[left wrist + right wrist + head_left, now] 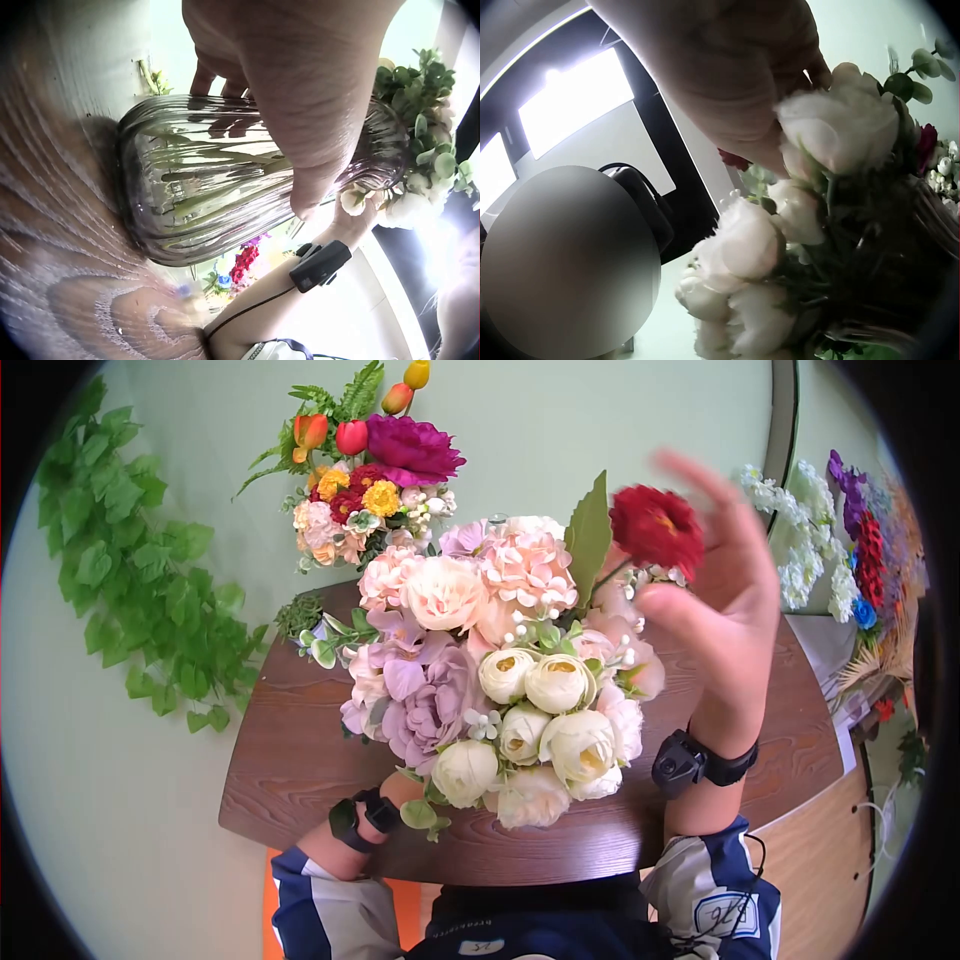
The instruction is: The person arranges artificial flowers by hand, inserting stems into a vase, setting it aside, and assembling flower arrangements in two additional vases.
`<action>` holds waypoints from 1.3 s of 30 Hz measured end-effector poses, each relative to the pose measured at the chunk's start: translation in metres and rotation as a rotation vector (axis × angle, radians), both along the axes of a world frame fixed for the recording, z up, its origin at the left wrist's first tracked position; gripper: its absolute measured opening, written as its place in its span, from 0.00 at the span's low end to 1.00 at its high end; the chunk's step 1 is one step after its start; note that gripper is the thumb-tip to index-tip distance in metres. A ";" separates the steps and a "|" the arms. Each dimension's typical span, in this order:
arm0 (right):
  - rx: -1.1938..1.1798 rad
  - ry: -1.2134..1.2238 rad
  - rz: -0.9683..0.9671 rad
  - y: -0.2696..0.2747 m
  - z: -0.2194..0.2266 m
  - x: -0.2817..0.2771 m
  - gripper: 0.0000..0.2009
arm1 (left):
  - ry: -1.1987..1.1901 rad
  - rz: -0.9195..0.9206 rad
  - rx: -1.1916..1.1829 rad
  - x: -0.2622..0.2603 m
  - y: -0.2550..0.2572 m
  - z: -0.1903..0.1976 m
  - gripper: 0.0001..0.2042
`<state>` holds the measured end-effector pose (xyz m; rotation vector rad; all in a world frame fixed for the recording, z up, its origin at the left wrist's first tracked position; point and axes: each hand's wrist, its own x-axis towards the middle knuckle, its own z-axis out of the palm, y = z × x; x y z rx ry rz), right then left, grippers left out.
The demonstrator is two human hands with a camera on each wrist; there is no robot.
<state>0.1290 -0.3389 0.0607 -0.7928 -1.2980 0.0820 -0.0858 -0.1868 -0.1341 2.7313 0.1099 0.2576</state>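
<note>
A ribbed clear glass vase (202, 180) with green stems inside stands on the wooden table, and my left hand (292, 82) grips it, thumb on the near side and fingers round the far side. From its mouth rises a bouquet of cream roses (558, 682), lilac blooms (432, 705) and pale pink flowers (530, 565), which hides the left hand in the head view. At its upper right a dark red flower (657, 530) sticks up on a thin stem beside a large green leaf (587, 540). My right hand (725, 595) is beside the red flower, thumb and fingers spread apart.
The brown table (270, 760) has a curved front edge. Behind the bouquet are a second arrangement with tulips (352, 437) and a small potted plant (298, 618). Ivy (135, 570) hangs at left. White blossoms (800, 540) and colourful flowers (870, 560) are at right.
</note>
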 end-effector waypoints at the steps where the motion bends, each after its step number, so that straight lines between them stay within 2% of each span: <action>1: -0.002 0.001 0.001 0.001 0.001 0.001 0.15 | 0.001 0.000 0.003 -0.001 0.001 -0.001 0.30; 3: 0.284 -0.166 -0.200 0.002 0.003 0.007 0.17 | 0.003 0.002 0.009 -0.026 0.001 -0.004 0.30; 4: 0.282 -0.165 -0.199 0.001 0.000 0.012 0.17 | 0.003 0.002 0.013 -0.029 0.001 -0.008 0.30; 6: 0.221 -0.458 -0.179 -0.001 -0.002 0.019 0.16 | 0.001 0.001 0.025 -0.027 0.001 -0.008 0.30; 7: 0.188 -0.351 -0.164 -0.001 -0.007 0.015 0.13 | 0.000 0.001 0.030 -0.028 0.001 -0.009 0.30; 8: 0.188 -0.352 -0.163 -0.002 -0.004 0.015 0.13 | -0.001 0.001 0.036 -0.025 0.002 -0.009 0.30; 10: 0.033 -0.556 -0.175 -0.004 0.001 0.015 0.09 | 0.000 0.000 0.045 -0.026 0.002 -0.009 0.30; 12: 0.030 -0.473 -0.138 0.002 -0.006 0.013 0.07 | 0.004 -0.003 0.055 -0.029 0.003 -0.010 0.30; 15: 0.026 -0.533 -0.073 0.006 -0.007 0.018 0.08 | 0.001 -0.008 0.075 -0.027 0.003 -0.009 0.30; 19: 0.053 -0.621 -0.086 0.007 -0.001 0.023 0.08 | -0.009 -0.003 0.094 -0.034 0.004 -0.010 0.30; 22: 0.075 -0.628 -0.126 0.010 0.000 0.026 0.07 | -0.029 0.013 0.102 -0.018 0.015 0.001 0.31; 23: 0.079 -0.621 -0.147 0.012 -0.001 0.027 0.07 | -0.036 0.019 0.107 0.006 0.018 0.009 0.31; 26: 0.066 -0.631 -0.168 0.019 -0.007 0.028 0.09 | -0.051 0.032 0.129 0.007 0.030 0.018 0.31; 27: 0.007 -0.613 -0.121 0.021 -0.010 0.027 0.10 | -0.054 0.036 0.137 0.006 0.030 0.018 0.31; 28: -0.051 -0.595 -0.074 0.023 -0.012 0.025 0.10 | 0.226 0.344 -0.406 0.008 0.041 -0.001 0.32; 31: -0.136 -0.667 -0.096 0.023 -0.016 0.023 0.12 | -0.290 0.306 -0.163 0.015 0.032 0.008 0.37; 32: -0.205 -0.682 -0.123 0.022 -0.017 0.022 0.12 | -0.355 0.295 -0.138 0.018 0.031 0.005 0.39; 34: -0.227 -0.691 -0.126 0.025 -0.020 0.023 0.12 | -0.361 0.271 -0.270 0.022 0.015 0.025 0.42; 39: -0.279 -0.672 -0.112 0.026 -0.018 0.020 0.10 | -0.445 0.334 -0.270 0.033 0.017 -0.006 0.47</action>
